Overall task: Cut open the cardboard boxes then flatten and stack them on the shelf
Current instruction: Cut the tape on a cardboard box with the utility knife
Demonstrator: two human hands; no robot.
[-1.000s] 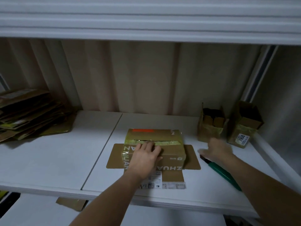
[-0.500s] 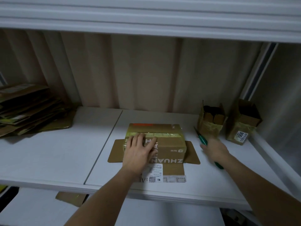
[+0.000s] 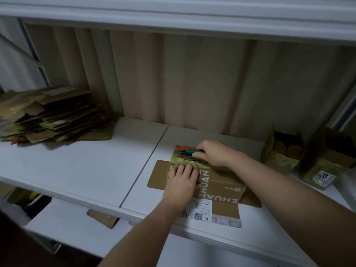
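A brown cardboard box [image 3: 221, 180] printed ZHUAN sits on the white shelf [image 3: 96, 170], its lower flaps spread flat around it and yellowish tape across its top. My left hand [image 3: 183, 180] presses flat on the box's near left top. My right hand [image 3: 213, 153] grips a green-handled cutter [image 3: 194, 151] over the far top of the box, its tip pointing left along the tape. A pile of flattened cardboard [image 3: 50, 114] lies at the shelf's far left.
Two small open cardboard boxes [image 3: 283, 151] [image 3: 327, 160] stand at the right end of the shelf, one with a white 7908 label. A loose cardboard scrap [image 3: 102, 218] lies on the lower shelf. Another shelf board [image 3: 173, 18] runs overhead.
My right hand picked the green cutter up off the shelf at the right and brought it left onto the box top. My left hand stayed pressed on the box.
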